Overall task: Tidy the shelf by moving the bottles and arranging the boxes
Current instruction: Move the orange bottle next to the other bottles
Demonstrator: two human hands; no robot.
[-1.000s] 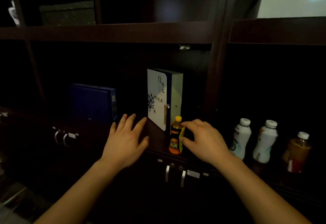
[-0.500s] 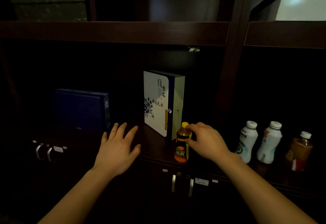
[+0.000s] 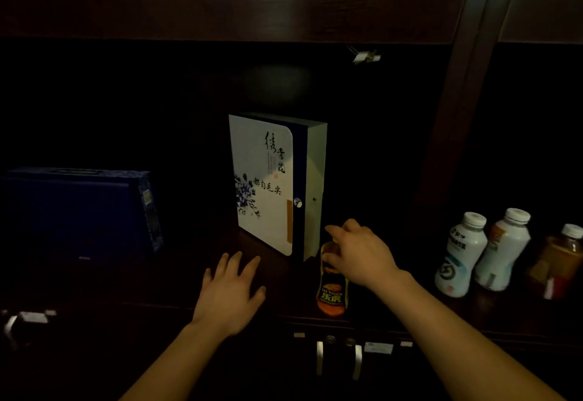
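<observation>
A small orange-labelled bottle (image 3: 332,290) stands upright near the front edge of the dark shelf (image 3: 176,277). My right hand (image 3: 361,254) is closed over its cap and neck. Just behind it a white box (image 3: 266,186) with blue flowers and black writing stands upright. My left hand (image 3: 232,290) rests flat on the shelf left of the bottle, fingers spread, holding nothing. A dark blue box (image 3: 79,211) stands at the far left. In the right compartment stand two white bottles (image 3: 460,255) (image 3: 503,249) and a brown bottle (image 3: 560,262).
A vertical wooden post (image 3: 454,116) separates the two compartments. An upper shelf board (image 3: 220,6) runs overhead. Cabinet door handles (image 3: 339,359) sit below the shelf edge, with more handles (image 3: 12,321) at the far left.
My right hand has closed over the orange bottle's cap, which it was only touching before. My left hand drew back slightly from the white box. The view moved closer.
</observation>
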